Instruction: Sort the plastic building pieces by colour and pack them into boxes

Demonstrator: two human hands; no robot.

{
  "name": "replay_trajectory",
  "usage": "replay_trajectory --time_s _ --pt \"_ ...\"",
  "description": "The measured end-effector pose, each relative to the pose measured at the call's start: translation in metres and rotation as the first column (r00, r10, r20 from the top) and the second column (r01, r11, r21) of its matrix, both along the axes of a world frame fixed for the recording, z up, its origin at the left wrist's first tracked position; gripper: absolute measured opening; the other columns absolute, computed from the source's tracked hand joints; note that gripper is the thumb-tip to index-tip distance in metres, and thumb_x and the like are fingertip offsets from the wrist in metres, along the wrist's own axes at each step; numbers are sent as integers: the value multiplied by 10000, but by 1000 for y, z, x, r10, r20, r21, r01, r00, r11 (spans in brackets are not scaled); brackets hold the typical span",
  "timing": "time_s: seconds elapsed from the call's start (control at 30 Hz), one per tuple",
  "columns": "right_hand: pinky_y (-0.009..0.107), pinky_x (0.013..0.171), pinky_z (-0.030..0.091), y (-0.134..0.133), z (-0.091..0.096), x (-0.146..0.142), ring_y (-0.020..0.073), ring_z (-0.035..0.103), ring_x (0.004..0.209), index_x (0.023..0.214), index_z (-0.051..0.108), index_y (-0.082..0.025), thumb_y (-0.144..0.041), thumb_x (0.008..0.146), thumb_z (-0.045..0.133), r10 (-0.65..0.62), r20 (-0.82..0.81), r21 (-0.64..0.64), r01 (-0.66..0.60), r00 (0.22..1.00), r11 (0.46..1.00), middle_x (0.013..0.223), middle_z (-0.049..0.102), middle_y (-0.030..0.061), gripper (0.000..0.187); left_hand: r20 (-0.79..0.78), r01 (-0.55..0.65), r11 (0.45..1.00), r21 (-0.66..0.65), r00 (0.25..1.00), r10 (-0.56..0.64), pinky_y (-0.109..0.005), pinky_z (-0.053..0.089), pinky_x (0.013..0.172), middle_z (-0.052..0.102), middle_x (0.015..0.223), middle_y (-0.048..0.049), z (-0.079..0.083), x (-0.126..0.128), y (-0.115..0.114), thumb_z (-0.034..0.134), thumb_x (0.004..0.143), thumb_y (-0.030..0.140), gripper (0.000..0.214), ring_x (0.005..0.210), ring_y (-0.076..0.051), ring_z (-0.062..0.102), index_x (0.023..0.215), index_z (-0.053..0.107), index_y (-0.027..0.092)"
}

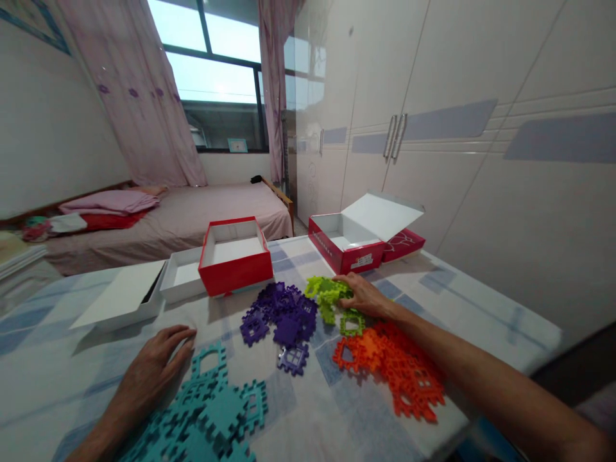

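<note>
My right hand (363,296) reaches across to a small heap of lime-green interlocking plastic pieces (328,298), its fingers curled over their right side and gripping at them. The fingertips are partly hidden among the pieces. My left hand (156,359) rests on the tablecloth, fingers loosely stretched and holding nothing, just left of a large pile of teal interlocking pieces (224,410). Purple interlocking pieces (287,324) lie in a heap at the middle. Orange interlocking pieces (404,369) spread below my right forearm, which hides part of them. Several pieces have window-like openings.
An open red box (235,268) stands behind the purple heap, beside white box trays (183,276) and a white lid (122,292). A crimson box (344,253) with its flap raised stands at the back right. Beyond the table (505,321) are a bed and wardrobe.
</note>
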State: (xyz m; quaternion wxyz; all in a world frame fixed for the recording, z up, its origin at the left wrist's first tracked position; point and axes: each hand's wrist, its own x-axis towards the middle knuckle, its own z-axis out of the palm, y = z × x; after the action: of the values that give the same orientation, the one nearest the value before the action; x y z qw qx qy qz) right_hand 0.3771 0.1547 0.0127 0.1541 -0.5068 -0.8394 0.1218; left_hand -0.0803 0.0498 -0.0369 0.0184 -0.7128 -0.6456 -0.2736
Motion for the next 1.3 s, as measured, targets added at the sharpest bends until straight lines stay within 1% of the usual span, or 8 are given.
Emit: replay_trajectory --time_s 0.27,0.53,0.67,0.8,0.9,0.97,1.07,1.3 --pt "317 818 463 5 5 8 191 579 874 1155 608 -186 -204 688 556 -126 -332 -22 126 935 992 952 624 46 471 -9 -17 1000 -5 1000 17 -376 512 898 672 1063 -95 0 3 -2 394 833 538 477 988 -244 636 951 712 203" --pt "196 474 413 39 80 11 111 530 613 975 558 -201 -259 689 575 -443 -770 -424 151 459 893 771 609 -5 293 -12 -24 1000 -9 1000 24 -362 501 907 666 1077 -90 0 4 -3 392 836 534 472 996 -236 629 960 708 207" --pt "217 526 459 74 112 12 115 531 646 903 543 -186 -226 737 558 -535 -749 -444 304 391 843 724 584 -2 172 -17 -12 1000 -15 1000 12 -365 509 897 669 1075 -94 -1 2 -2 388 831 558 496 991 -242 634 961 709 204" --pt "318 717 514 89 118 23 189 579 876 905 581 -181 -274 720 642 -559 -710 -401 407 427 820 886 633 57 216 -19 -7 1000 -2 1000 7 -353 516 884 673 1061 -88 -2 1 -1 385 836 559 489 982 -238 638 953 707 210" --pt "367 910 451 72 105 35 247 541 1090 1040 598 -157 -287 714 662 -536 -605 -151 576 589 803 1101 619 122 357 -17 -7 1000 4 1000 7 -362 514 889 669 1063 -91 -3 1 -1 387 837 553 485 986 -242 635 957 706 207" --pt "379 943 431 50 88 44 262 555 1097 1109 599 -140 -327 747 622 -464 -441 -34 502 768 864 1147 617 141 409 -16 -6 1000 0 1000 6 -375 511 897 666 1070 -96 -3 1 -1 385 837 555 493 989 -247 633 966 705 203" --pt "386 909 452 13 60 58 280 593 1038 1138 619 -143 -421 734 624 -219 -128 -175 195 967 965 1146 636 143 491 -9 -2 1000 -4 1000 2 -386 506 907 662 1078 -107 -2 2 -1 371 835 572 522 991 -253 632 968 706 194" --pt "360 906 434 -23 25 73 294 572 1036 1143 629 -106 -438 620 689 -85 213 -254 139 973 957 1125 621 164 623 -10 -1 1000 -11 1000 1 -419 508 907 665 1078 -116 -2 1 -1 357 837 590 541 999 -268 632 962 707 197"
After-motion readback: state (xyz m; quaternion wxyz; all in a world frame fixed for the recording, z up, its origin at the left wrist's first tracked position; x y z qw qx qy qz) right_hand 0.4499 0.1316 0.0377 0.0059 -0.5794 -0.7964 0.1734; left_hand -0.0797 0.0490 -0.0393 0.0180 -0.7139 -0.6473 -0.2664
